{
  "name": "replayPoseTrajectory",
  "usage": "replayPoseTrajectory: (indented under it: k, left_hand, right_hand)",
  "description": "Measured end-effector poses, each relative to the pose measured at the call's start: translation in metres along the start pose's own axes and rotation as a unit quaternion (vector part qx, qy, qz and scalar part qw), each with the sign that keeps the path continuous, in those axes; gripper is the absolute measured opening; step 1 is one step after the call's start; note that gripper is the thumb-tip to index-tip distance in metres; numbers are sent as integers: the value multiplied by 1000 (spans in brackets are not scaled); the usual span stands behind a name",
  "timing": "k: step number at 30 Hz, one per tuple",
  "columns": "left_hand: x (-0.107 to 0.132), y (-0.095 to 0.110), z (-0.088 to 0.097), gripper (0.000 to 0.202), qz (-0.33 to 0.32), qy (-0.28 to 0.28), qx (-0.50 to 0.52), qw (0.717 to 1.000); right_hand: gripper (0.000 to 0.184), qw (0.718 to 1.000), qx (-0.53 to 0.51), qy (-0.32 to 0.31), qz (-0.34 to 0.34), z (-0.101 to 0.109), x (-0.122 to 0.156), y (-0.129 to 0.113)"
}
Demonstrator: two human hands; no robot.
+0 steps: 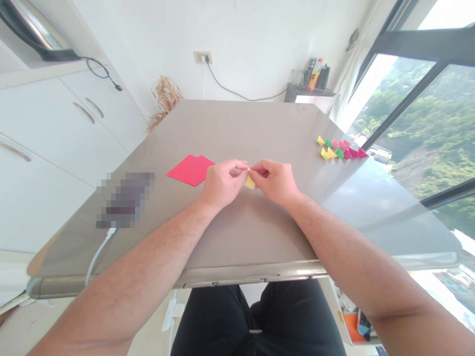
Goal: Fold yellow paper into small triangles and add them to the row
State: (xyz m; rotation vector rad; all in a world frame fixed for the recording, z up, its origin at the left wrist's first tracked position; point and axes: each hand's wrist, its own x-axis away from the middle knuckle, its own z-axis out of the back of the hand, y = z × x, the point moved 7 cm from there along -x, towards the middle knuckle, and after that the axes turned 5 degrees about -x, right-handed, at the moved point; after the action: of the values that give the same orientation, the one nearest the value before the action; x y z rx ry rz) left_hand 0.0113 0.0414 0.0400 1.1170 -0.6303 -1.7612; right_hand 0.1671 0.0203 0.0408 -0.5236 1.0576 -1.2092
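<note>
Above the middle of the table, a small piece of yellow paper [250, 183] is pinched between my two hands. My left hand [227, 182] grips its upper left part with thumb and forefinger. From the other side, my right hand [273, 179] pinches the same paper, fingers closed. The fingers partly hide the paper, so its full folded shape does not show. Just left of my left hand lie red paper sheets [190, 170], overlapping and flat. Off to the right stand several small folded paper pieces [339, 150] in yellow, green, pink and magenta, set in two rows.
A blurred-out dark device [126, 202] with a white cable [98, 257] lies on the left of the grey table [252, 128]. Bottles [315, 74] stand on a small cabinet [309, 96] beyond the far right corner. Windows [415, 99] line the right side, white cupboards [55, 123] the left.
</note>
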Motion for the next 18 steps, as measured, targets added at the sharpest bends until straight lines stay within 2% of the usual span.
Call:
replayPoseTrajectory:
  k: [8, 18]
  left_hand:
    - [-2, -2, 0, 7, 12, -11, -8, 1000]
    - [-2, -5, -6, 17, 20, -39, 70, 997]
  right_hand:
    - [18, 1000, -28, -6, -5, 0, 0, -5]
    - [18, 1000, -2, 1, -1, 2, -2, -5]
